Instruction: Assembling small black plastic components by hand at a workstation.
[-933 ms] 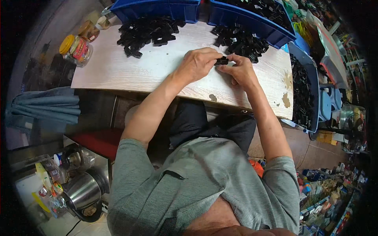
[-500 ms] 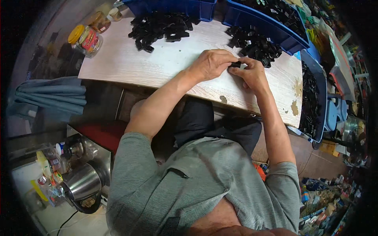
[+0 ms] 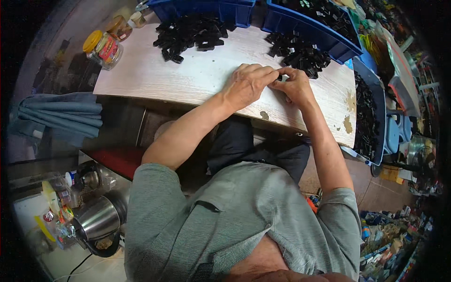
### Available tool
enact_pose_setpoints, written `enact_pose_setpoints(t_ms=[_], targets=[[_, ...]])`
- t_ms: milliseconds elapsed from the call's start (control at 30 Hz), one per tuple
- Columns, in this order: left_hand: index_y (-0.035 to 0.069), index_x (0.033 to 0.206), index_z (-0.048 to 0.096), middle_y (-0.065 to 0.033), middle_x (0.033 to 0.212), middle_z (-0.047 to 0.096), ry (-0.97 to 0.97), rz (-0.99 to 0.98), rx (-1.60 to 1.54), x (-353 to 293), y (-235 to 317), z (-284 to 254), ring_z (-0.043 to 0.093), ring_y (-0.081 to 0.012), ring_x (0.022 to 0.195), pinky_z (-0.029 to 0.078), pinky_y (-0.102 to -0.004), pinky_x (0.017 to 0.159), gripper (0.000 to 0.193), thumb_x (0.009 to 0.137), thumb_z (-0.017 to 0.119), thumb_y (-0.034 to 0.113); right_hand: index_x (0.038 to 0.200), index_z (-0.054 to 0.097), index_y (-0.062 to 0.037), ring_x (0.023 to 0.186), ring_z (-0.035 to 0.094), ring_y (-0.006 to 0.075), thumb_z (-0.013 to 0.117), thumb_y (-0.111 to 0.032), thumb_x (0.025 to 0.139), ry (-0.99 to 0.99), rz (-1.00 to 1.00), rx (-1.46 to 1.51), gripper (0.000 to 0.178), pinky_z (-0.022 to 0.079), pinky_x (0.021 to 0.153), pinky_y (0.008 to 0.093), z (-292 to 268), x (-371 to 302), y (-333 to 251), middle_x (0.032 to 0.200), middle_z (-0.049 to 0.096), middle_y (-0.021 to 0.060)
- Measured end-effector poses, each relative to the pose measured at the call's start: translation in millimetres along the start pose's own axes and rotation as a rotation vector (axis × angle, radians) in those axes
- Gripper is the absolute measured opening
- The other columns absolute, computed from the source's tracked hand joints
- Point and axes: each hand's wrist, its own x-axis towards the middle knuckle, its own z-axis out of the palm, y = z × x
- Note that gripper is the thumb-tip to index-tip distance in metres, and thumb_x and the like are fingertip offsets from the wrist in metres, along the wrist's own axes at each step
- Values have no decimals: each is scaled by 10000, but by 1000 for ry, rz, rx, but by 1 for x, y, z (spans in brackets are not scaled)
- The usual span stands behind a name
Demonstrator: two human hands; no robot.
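Observation:
My left hand [image 3: 250, 83] and my right hand [image 3: 297, 87] meet above the table, fingertips together around a small black plastic part [image 3: 280, 77]. Most of that part is hidden by my fingers. My right thumb and fingers pinch it from the right. From the left, the closed fingers of my left hand press against it. Just beyond my right hand lies a pile of similar black plastic parts [image 3: 305, 58]. Another heap of black parts [image 3: 190, 35] sits farther left on the pale wood-look table [image 3: 155, 77].
Blue bins [image 3: 319, 35] stand along the table's far edge; the right one holds black parts. A blue crate [image 3: 369, 113] of black pieces is beside the table's right edge. A yellow-lidded jar [image 3: 107, 50] stands at the far left corner. A steel kettle [image 3: 99, 217] is at lower left.
My left hand has rolled over, showing more of its back and covering more of the black part. My right hand stays close to the same place. The view has shifted slightly.

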Motion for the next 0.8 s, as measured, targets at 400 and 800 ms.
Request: enact_pose_setpoints(t_ms=[400,800], targets=[[85,1194,698,-77,1152,723,-36,-17,62,-3,-1,3,693,-272,1046,563,-414,885,300,931,567,22,1064,784,-74,759,700,235,889,-361,685,50,-75,-151,486,552,755,366,3,6,13,832,737,148],[68,1252,694,-170,1251,662,26,-564,553,-25,-86,-48,617,-333,1057,546,-426,874,314,994,532,145,995,689,-49,430,488,139,787,-230,862,340,225,549,244,477,437,298,-78,-33,50,526,454,-1]])
